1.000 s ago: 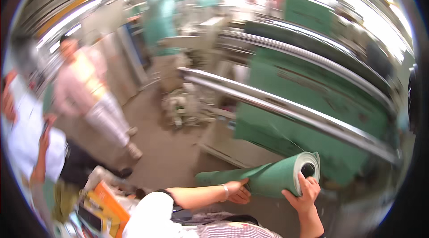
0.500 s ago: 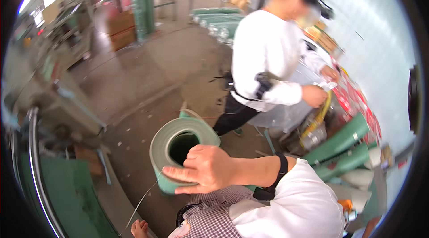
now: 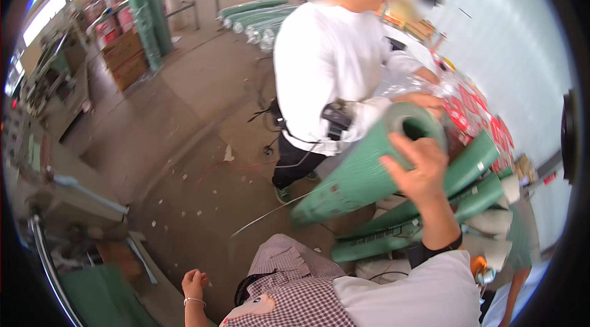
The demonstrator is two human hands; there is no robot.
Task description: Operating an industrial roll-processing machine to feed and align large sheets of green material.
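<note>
My right hand (image 3: pixel 423 170) is on the upper end of a large green roll (image 3: pixel 356 182) with a hollow core. Thumb and forefinger are stretched over its side; the other fingers bend at the rim, partly blurred. The roll tilts to the right, its lower end near the floor, where a thin pale strip (image 3: pixel 270 215) trails away. My left hand (image 3: pixel 195 283) hangs low at the left with curled fingers, away from the roll; what they hold, if anything, does not show. More green rolls (image 3: pixel 467 173) lie beside and under the tilted one.
A co-worker in a white top (image 3: pixel 326 63) stands just beyond the roll, hands at clear plastic film (image 3: pixel 402 81). Wrapped green rolls (image 3: pixel 252 16) lie farther back. Cardboard boxes (image 3: pixel 125 59) stand at the far left. A machine with a metal bar (image 3: pixel 46 265) is at the near left.
The green roll, upright before, has swung to the right with my right hand and now tilts over the other rolls. The view has shifted. My left hand has risen slightly.
</note>
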